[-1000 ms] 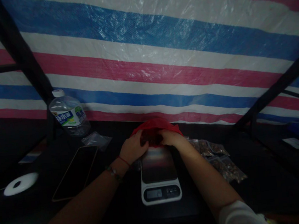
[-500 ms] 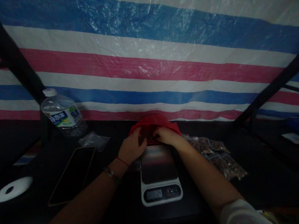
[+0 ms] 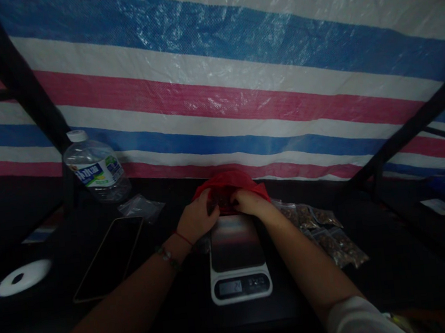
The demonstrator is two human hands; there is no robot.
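A red plastic bag point(image 3: 229, 179) lies with its mouth toward me behind a white kitchen scale point(image 3: 241, 289). Dark bits, hard to make out, show inside it. My left hand point(image 3: 198, 216) grips the left side of the bag's mouth, with its fingertips in shadow. At the right side of the mouth, my right hand point(image 3: 249, 203) has its fingers curled inward; whatever they hold is hidden in the dark. The scale's display reads 24, and its metal plate has nothing on it.
Several small zip bags of brown pieces point(image 3: 323, 217) lie right of my right hand. To the left are a phone point(image 3: 110, 257), a clear zip bag point(image 3: 142, 207), a large plastic bottle point(image 3: 98, 171) and a white oval object point(image 3: 23, 277). A striped tarp point(image 3: 215, 93) hangs behind.
The view has shifted very slightly. Both hands stay at the bag's mouth with only tiny finger movement, and the scale still reads 24.
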